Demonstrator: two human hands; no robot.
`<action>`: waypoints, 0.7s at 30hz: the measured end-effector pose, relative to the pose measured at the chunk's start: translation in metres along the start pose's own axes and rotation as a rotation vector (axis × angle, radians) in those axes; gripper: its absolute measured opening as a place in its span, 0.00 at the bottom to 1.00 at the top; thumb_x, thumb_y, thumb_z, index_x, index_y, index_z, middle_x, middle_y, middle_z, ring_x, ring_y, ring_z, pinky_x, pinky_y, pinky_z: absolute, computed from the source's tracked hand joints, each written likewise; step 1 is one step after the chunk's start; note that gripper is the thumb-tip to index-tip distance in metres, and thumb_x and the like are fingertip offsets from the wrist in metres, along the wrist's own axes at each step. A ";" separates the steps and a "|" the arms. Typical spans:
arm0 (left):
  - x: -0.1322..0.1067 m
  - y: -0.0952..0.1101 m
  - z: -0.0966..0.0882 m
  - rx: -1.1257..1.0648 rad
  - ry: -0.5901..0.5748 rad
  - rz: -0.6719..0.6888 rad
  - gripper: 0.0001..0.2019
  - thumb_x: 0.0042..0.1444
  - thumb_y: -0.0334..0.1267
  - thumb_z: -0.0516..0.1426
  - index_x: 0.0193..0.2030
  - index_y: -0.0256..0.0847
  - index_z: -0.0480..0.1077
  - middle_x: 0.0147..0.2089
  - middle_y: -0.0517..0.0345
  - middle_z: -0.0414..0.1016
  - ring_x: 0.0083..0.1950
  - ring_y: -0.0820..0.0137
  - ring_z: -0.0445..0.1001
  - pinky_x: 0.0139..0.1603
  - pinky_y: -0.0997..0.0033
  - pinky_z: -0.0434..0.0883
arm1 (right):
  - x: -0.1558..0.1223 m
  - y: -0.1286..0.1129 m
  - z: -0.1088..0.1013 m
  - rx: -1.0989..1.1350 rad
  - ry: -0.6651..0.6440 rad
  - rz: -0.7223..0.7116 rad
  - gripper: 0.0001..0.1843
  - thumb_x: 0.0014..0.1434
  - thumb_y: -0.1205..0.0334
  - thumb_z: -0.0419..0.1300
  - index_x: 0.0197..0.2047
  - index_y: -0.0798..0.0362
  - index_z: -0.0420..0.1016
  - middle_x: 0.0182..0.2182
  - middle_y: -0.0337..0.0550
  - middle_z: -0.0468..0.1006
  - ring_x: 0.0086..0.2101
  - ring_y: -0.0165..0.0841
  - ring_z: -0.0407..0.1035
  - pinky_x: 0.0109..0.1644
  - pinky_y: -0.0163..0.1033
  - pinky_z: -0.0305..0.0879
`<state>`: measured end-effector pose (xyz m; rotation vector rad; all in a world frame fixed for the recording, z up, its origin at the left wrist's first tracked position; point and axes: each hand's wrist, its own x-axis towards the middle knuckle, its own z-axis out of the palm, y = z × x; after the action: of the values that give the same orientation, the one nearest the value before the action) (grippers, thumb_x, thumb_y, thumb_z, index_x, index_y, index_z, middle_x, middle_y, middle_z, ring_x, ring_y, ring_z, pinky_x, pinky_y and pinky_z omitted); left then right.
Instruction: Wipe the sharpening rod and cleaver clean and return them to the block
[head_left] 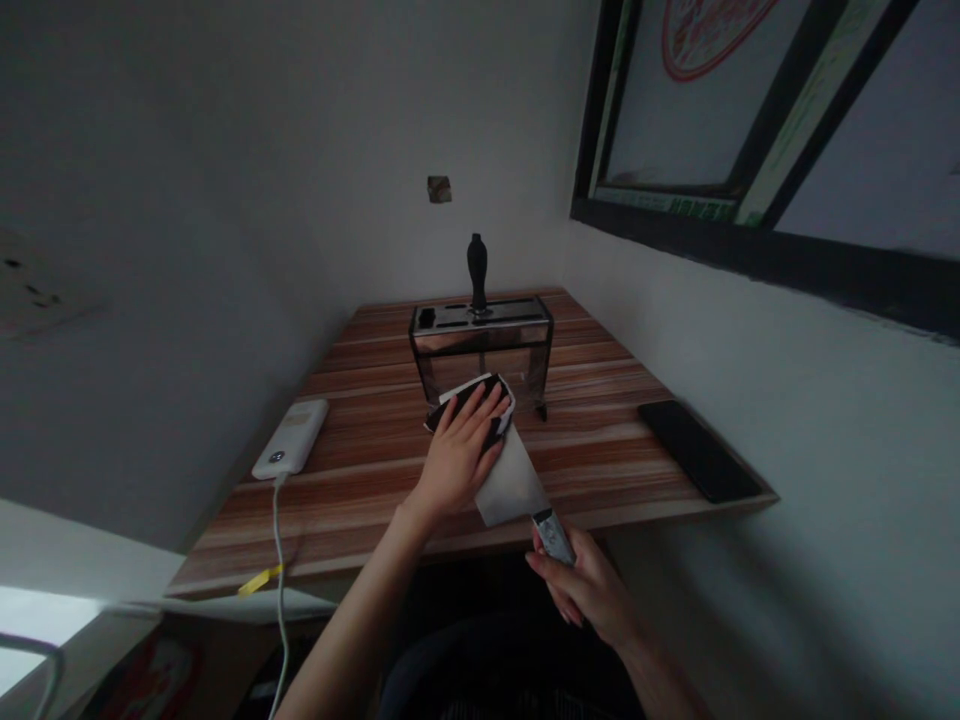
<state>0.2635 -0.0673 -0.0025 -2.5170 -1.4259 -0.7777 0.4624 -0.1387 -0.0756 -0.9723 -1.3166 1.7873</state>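
My right hand point(581, 580) is closed round the grey handle point(553, 538) of a cleaver. The cleaver's broad blade point(514, 480) points away from me over the front part of the table. On the far end of the blade lies a black piece with white edges point(442, 414), perhaps a cloth; I cannot tell its exact kind. My left hand point(465, 445) rests flat on this black piece, fingers stretched out. Just behind stands a clear-sided knife block point(484, 340) with metal top and dark frame. A black handle point(477, 270) sticks up from it.
The wood-grained table point(360, 440) sits between walls. A white power bank point(292, 438) with a white cable point(279, 550) lies at the left, a yellow strip point(260, 580) by the front edge. A black phone point(697, 450) is at the right edge. A framed board point(697, 120) hangs above.
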 end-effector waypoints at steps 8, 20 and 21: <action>-0.015 0.030 0.012 -0.031 -0.090 0.070 0.28 0.62 0.34 0.48 0.68 0.41 0.48 0.71 0.53 0.48 0.72 0.63 0.40 0.69 0.52 0.42 | 0.000 0.002 -0.006 -0.007 0.084 -0.014 0.20 0.51 0.47 0.63 0.35 0.52 0.61 0.14 0.23 0.58 0.09 0.18 0.47 0.11 0.26 0.45; -0.043 0.069 0.019 -0.167 -0.253 0.205 0.28 0.62 0.36 0.48 0.68 0.42 0.46 0.70 0.57 0.49 0.72 0.66 0.40 0.70 0.52 0.41 | 0.000 0.004 -0.008 -0.037 0.145 -0.049 0.20 0.51 0.46 0.61 0.33 0.50 0.58 0.07 0.21 0.56 0.08 0.21 0.47 0.11 0.26 0.46; -0.045 0.071 0.019 -0.172 -0.258 0.204 0.28 0.62 0.36 0.48 0.68 0.42 0.46 0.70 0.57 0.49 0.72 0.66 0.40 0.70 0.52 0.42 | 0.000 0.005 -0.008 -0.038 0.149 -0.046 0.19 0.51 0.46 0.61 0.33 0.50 0.58 0.07 0.21 0.56 0.08 0.21 0.47 0.11 0.26 0.46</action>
<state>0.3108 -0.1322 -0.0323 -2.9274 -1.1852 -0.5796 0.4692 -0.1364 -0.0817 -1.0660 -1.2730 1.6275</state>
